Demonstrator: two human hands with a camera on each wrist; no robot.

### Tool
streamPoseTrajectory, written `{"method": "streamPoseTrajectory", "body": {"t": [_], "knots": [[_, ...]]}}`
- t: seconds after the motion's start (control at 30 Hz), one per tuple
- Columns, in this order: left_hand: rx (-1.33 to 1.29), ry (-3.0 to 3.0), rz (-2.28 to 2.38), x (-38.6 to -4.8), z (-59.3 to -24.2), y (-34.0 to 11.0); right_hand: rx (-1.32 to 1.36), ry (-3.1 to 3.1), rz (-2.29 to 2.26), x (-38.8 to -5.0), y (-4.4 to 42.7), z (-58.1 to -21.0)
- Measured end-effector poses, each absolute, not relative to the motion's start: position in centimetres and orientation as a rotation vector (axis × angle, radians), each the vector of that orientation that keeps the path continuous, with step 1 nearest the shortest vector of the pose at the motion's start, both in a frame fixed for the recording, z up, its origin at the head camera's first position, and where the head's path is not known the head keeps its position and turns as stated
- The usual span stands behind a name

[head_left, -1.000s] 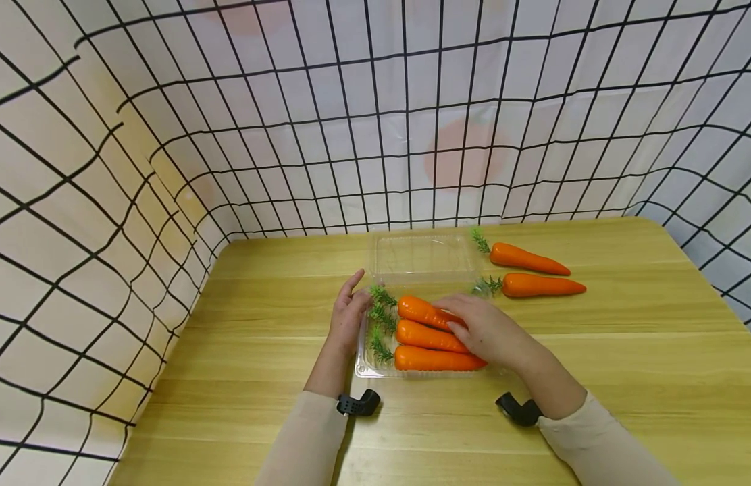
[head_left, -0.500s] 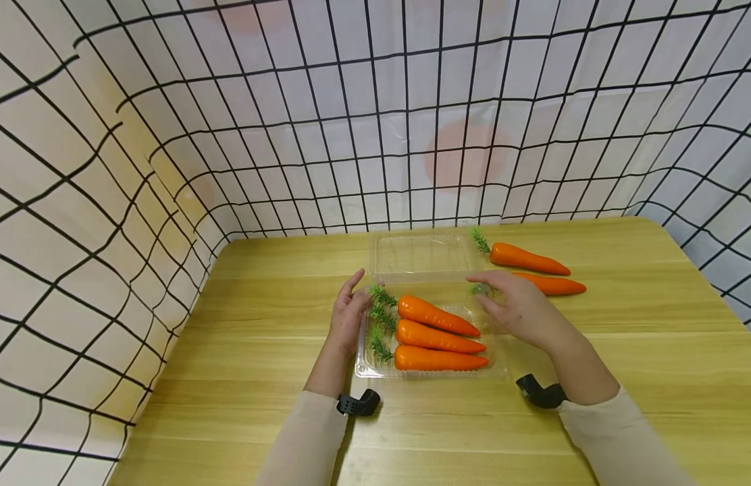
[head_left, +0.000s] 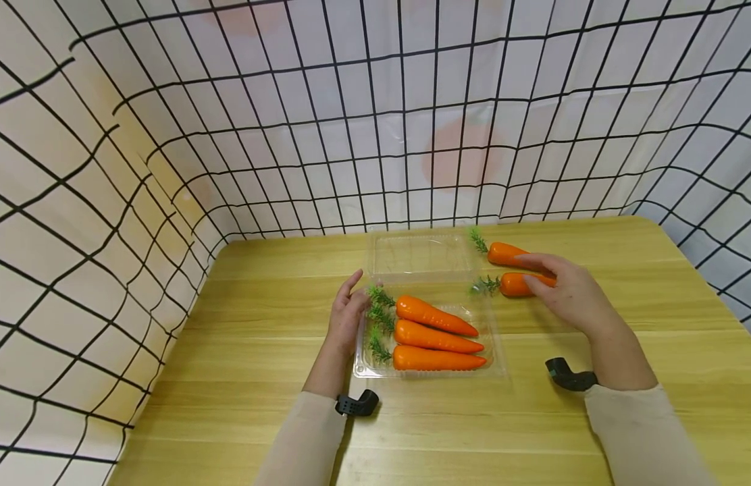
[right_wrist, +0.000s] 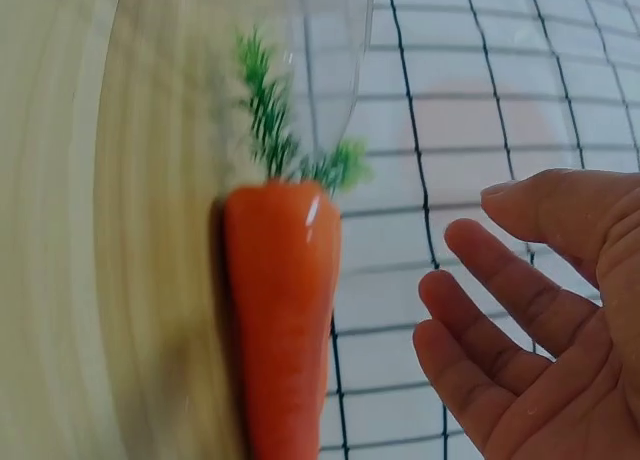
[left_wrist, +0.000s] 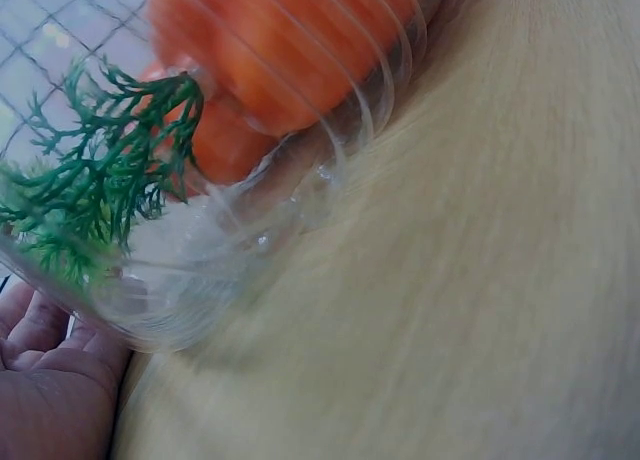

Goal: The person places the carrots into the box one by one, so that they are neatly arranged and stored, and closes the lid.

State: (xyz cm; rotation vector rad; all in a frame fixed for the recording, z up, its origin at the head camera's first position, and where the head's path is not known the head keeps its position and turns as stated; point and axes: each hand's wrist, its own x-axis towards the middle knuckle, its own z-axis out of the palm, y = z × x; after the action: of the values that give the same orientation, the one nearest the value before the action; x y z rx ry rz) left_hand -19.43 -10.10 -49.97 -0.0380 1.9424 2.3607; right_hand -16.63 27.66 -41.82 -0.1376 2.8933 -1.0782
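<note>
Three orange carrots with green tops, among them the front carrot (head_left: 439,358), lie side by side in a clear plastic container (head_left: 496,358). At the container's left end, my left hand (head_left: 346,317) rests beside the wall near the leafy tops. The left wrist view has its fingers (left_wrist: 35,325) loosely bent behind the clear wall; contact is hard to tell. My right hand (head_left: 573,293), fingers spread, hovers over the nearer loose carrot (head_left: 514,285) and covers its tip. In the right wrist view a gap separates the fingers (right_wrist: 465,365) from the carrot (right_wrist: 285,280).
Behind the nearer loose carrot lies another loose carrot (head_left: 503,253), its tip partly hidden by my right hand. The container's clear lid (head_left: 421,255) lies folded back toward the gridded cloth wall (head_left: 406,135). All rests on a wooden table (head_left: 260,337).
My right hand has left the carrots in the container and moved right and back, over the loose carrots. The left hand stays at the container's left end.
</note>
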Motion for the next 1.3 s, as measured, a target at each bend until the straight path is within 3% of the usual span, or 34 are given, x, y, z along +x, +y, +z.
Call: {"method": "streamPoseTrajectory", "body": {"t": [0.5, 1.3], "knots": [[-0.030, 1.920, 2.372, -19.5, -50.0, -10.1, -0.017, 2.901, -0.999, -17.5, 31.7, -44.2], [-0.045, 1.906, 2.363, -19.4, -50.0, -10.3, -0.147, 2.900, -0.742, -18.3, 31.0, -45.9]]}}
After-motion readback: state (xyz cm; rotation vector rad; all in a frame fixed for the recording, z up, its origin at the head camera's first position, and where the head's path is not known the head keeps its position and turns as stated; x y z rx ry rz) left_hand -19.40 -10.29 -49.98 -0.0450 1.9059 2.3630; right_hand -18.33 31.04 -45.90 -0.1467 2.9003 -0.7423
